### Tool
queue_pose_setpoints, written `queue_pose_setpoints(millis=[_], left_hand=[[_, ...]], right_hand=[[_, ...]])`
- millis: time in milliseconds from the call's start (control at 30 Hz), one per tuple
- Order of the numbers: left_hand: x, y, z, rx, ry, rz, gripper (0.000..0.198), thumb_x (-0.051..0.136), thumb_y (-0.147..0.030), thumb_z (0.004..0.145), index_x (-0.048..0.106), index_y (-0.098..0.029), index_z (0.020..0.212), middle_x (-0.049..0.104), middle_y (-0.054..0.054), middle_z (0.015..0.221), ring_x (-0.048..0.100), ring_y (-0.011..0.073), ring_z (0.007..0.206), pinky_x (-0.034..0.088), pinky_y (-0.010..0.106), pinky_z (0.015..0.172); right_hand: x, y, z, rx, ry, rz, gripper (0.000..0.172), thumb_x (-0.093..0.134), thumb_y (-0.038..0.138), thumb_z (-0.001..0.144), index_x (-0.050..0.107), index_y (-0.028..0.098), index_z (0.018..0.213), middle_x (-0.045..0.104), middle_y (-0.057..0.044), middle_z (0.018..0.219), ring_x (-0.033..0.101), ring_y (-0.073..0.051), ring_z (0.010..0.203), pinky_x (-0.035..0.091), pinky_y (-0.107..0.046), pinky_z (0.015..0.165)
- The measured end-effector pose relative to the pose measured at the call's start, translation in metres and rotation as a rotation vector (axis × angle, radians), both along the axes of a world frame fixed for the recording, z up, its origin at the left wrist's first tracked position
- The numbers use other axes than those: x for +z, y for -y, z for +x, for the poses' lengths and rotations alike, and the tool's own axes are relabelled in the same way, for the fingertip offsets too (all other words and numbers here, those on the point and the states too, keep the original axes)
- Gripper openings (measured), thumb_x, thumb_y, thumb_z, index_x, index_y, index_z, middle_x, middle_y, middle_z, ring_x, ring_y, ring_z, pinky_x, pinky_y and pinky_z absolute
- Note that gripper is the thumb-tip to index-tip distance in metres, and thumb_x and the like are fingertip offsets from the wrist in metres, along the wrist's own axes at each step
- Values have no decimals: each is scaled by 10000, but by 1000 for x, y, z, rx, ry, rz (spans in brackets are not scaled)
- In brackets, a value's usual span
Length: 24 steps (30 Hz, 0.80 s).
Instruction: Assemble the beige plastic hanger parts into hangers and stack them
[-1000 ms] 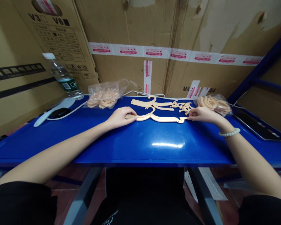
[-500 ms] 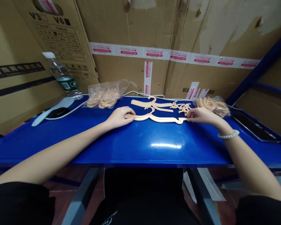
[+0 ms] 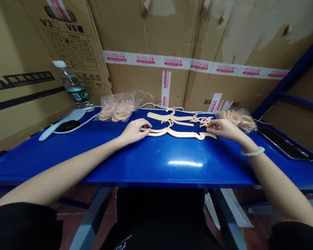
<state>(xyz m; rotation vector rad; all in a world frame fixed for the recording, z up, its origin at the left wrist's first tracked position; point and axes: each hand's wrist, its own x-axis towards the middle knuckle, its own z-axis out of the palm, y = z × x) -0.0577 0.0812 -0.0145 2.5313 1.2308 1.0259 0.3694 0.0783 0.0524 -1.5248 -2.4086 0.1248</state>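
Note:
A peach plastic clothes hanger (image 3: 181,134) lies on the blue table, its curved hook pointing away from me. My left hand (image 3: 137,130) is closed on the hanger's left end, thumb and fingers pinching it. At the right end sits a small hook piece (image 3: 200,136), with a thin strip reaching beyond it. Beside a loose pile of small peach hooks (image 3: 203,121) is my right hand (image 3: 221,128), fingers curled toward the thumb; whatever is between the fingertips is hidden. Just behind lies a second peach hanger (image 3: 159,117).
Clear bags of peach parts lie at the back left (image 3: 117,109) and back right (image 3: 238,119). A water bottle (image 3: 78,93), a pale blue brush-like tool (image 3: 61,123) and a dark mouse-like object (image 3: 70,125) stand left. A phone (image 3: 283,144) lies right. Cardboard (image 3: 146,83) walls the back.
My right hand has let go of the strip at the hanger's right end and moved slightly away, to the small hooks. My left hand still grips the left end.

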Motion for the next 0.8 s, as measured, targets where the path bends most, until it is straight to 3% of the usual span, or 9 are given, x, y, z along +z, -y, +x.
queue_pose_setpoints(millis=[200,433,533,633,800], left_hand=[[-4,-1,2,2,37,55,186,558,-274,870,708,-180,926,725,68,958,684,215,879,533,346,825],[-5,0,2,-12,49,71,187,547,-265,876,703,-176,929,721,72,947,678,218,884,521,343,803],[-3,2,3,-23,56,83,188,546,-268,887,701,-171,929,719,73,946,678,214,886,522,337,806],[-2,4,3,-25,67,101,184,547,-266,890,700,-172,928,718,70,938,675,207,869,526,329,799],[-1,5,4,-24,83,142,176,548,-258,893,698,-172,922,714,66,922,670,202,849,525,324,785]], right_hand=[[-12,-12,-25,28,-140,164,181,640,242,844,713,168,992,767,-79,884,705,-230,740,544,-334,687],[-13,-37,-62,38,135,133,257,646,124,863,733,130,1104,768,-125,1114,723,-246,844,535,-327,786],[-16,-49,-73,38,184,123,183,670,166,874,751,138,1036,778,-121,1048,719,-261,878,514,-314,770],[-21,-56,-81,45,188,99,88,686,141,845,757,163,891,785,-78,900,710,-230,791,486,-285,703],[-20,-54,-85,37,176,126,98,663,93,793,717,170,765,754,-53,783,671,-198,703,434,-265,635]])
